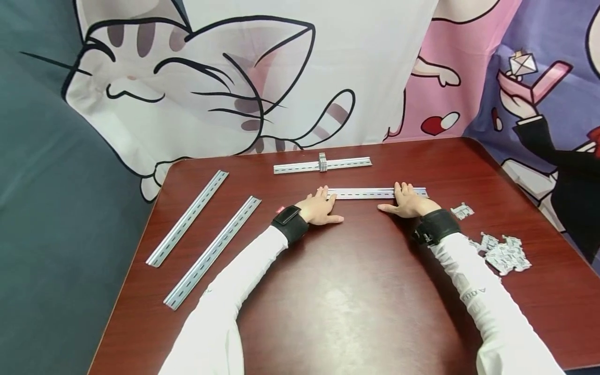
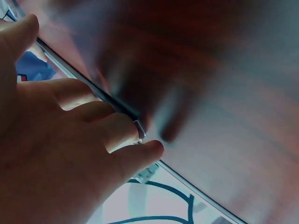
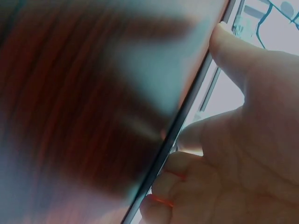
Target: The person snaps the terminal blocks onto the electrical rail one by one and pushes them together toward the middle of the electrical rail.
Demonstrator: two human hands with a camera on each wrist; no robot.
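Observation:
A slotted metal DIN rail point(image 1: 363, 194) lies crosswise on the table in front of me. My left hand point(image 1: 319, 208) touches its left end with outstretched fingers, the thumb pointing right over the bare wood. Toward the right end, my right hand point(image 1: 407, 202) rests its extended fingers on the rail, its thumb spread to the left. In the left wrist view, the left hand point(image 2: 79, 140) shows its palm side with fingers apart. The right wrist view shows the right hand point(image 3: 224, 149) from below, its fingertips partly hidden.
Behind lies another slotted rail point(image 1: 300, 167) with a small stack of grey blocks point(image 1: 322, 162) on it. Two rails point(image 1: 187, 219) point(image 1: 213, 252) lie slanted at the left. A pile of grey terminal pieces point(image 1: 506, 255) and a separate piece point(image 1: 462, 211) are beside my right forearm.

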